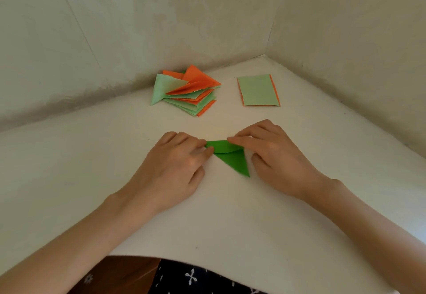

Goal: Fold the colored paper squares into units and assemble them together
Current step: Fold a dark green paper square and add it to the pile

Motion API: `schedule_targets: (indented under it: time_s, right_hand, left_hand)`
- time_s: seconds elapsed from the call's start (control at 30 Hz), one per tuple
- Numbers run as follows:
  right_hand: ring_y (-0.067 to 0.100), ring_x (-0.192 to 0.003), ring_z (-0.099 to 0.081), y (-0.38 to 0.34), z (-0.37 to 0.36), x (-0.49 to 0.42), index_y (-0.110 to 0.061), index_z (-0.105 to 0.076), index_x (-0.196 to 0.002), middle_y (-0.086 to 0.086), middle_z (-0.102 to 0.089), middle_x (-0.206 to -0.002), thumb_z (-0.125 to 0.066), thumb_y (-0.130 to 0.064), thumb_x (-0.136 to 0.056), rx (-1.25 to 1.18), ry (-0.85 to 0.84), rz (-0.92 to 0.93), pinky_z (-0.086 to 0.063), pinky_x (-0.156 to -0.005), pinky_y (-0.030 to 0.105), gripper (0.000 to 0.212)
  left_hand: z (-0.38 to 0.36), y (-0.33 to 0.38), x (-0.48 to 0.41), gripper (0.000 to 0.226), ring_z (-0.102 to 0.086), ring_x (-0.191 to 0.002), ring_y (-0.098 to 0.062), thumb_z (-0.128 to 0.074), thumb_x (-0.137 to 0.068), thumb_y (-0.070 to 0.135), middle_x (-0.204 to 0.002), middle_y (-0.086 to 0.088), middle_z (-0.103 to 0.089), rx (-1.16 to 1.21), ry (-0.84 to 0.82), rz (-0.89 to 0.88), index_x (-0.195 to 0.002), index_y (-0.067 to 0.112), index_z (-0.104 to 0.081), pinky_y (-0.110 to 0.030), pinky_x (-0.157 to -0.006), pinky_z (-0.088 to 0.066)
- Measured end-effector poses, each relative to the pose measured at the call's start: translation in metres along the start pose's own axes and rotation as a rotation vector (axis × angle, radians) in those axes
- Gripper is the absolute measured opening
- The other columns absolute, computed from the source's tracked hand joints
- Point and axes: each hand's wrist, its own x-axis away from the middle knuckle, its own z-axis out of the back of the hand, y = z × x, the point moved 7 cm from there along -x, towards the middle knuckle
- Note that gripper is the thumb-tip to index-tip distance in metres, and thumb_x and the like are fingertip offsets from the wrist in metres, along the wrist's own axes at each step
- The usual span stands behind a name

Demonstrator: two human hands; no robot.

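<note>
Dark cloth (pixel 191 277) lowest; on the desk (pixel 230 220) left fingers (pixel 206 151) pinch a corner of the paper (pixel 234 159), right fingers (pixel 241 143) press its flap flat. Probably light, thin, slippery: hold by corners

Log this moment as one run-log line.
phase: folding | left hand: pinches dark green folded paper triangle | right hand: presses its top flap | folded orange-and-green pile, light green sheet stack: untouched
</note>
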Motion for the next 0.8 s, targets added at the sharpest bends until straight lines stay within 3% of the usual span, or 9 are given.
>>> schedule_targets:
  time_s: [0.13, 0.27, 0.5, 0.67, 0.8]
  right_hand:
    - [0.025, -0.095, -0.05, -0.009, -0.009, -0.001, -0.022, -0.058, -0.127, 0.002, -0.059, -0.103, -0.029, -0.038, -0.092, 0.137, -0.062, -0.049, -0.041, -0.079, 0.037, 0.049]
    - [0.026, -0.097, -0.05, -0.011, -0.017, -0.001, -0.027, -0.056, -0.129, 0.003, -0.054, -0.102, -0.019, -0.059, -0.094, 0.275, -0.133, -0.069, -0.04, -0.083, 0.038, 0.06]
    - [0.029, -0.098, -0.052, -0.002, -0.009, 0.008, -0.016, -0.067, -0.116, 0.004, -0.06, -0.101, -0.028, -0.06, -0.091, 0.308, -0.031, -0.111, -0.035, -0.087, 0.035, 0.063]
    - [0.031, -0.097, -0.054, -0.007, 0.005, 0.009, -0.009, -0.075, -0.091, 0.004, -0.067, -0.097, -0.016, -0.06, -0.095, 0.297, 0.069, -0.148, -0.032, -0.087, 0.037, 0.078]
    - [0.031, -0.095, -0.053, 0.002, 0.01, 0.006, -0.012, -0.075, -0.087, 0.004, -0.067, -0.099, -0.03, -0.045, -0.096, 0.213, 0.148, -0.207, -0.038, -0.084, 0.039, 0.056]
  left_hand:
    - [0.0, 0.001, 0.006, 0.046, -0.064, -0.091, -0.03, -0.036, -0.081, 0.024, -0.107, -0.01, -0.07, -0.022, -0.054, -0.005, -0.107, 0.012, -0.072, -0.034, -0.082, -0.033]
    - [-0.002, 0.0, 0.008, 0.048, -0.064, -0.094, -0.031, -0.035, -0.08, 0.024, -0.112, -0.011, -0.069, -0.027, -0.099, 0.014, -0.11, 0.012, -0.07, -0.034, -0.085, -0.033]
    - [-0.003, -0.001, 0.01, 0.049, -0.062, -0.097, -0.031, -0.034, -0.08, 0.024, -0.114, -0.011, -0.068, -0.009, -0.091, 0.046, -0.112, 0.012, -0.069, -0.034, -0.088, -0.033]
    - [-0.001, 0.001, 0.007, 0.048, -0.063, -0.096, -0.033, -0.034, -0.079, 0.024, -0.109, -0.012, -0.07, 0.011, -0.047, 0.075, -0.106, 0.01, -0.072, -0.034, -0.089, -0.032]
    - [-0.001, 0.001, 0.006, 0.048, -0.063, -0.096, -0.032, -0.034, -0.08, 0.024, -0.107, -0.011, -0.07, 0.039, -0.035, 0.07, -0.105, 0.011, -0.073, -0.035, -0.09, -0.043]
